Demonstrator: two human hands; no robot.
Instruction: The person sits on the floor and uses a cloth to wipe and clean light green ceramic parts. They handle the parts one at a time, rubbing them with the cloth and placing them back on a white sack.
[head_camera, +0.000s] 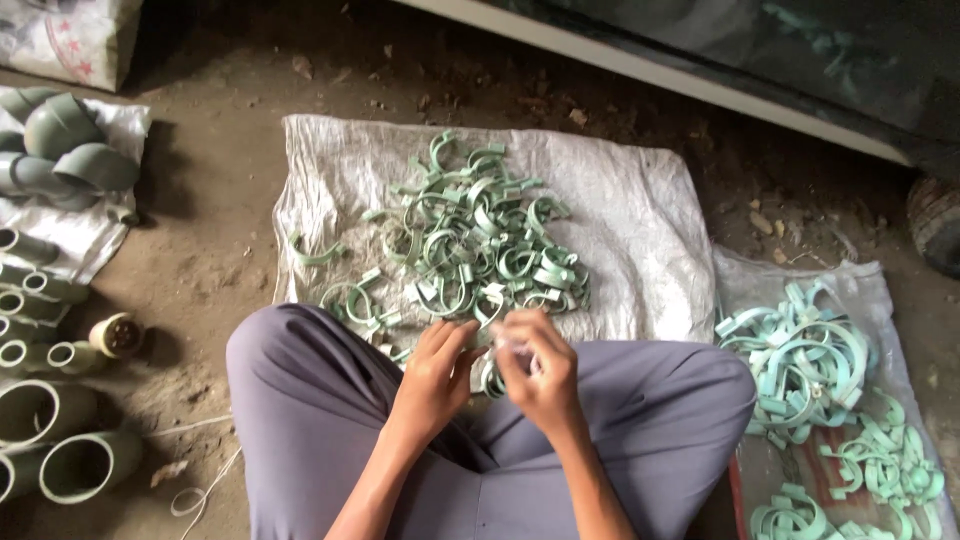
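You sit cross-legged in grey-purple trousers (330, 420), and your two hands meet just above your knees. Your left hand (437, 372) has its fingers curled in toward the right one, and your right hand (535, 368) is closed around a small pale green plastic pipe clamp (490, 378), which peeks out between the two hands; whether the left hand also grips it you cannot tell from here. Just beyond your hands a white woven sack cloth (640, 210) lies spread on the dirt floor (215, 240), carrying a loose heap of pale green curved plastic clamps (470, 245), a few strays lying apart at its left edge. To your right, a second pile of lighter mint green clamps (810, 365) rests on another sack, well apart from the first heap. To your left, grey-green plastic pipe sockets (60, 455) lie on the floor, and farther off grey-green pipe elbows (65, 145) sit on a white cloth.
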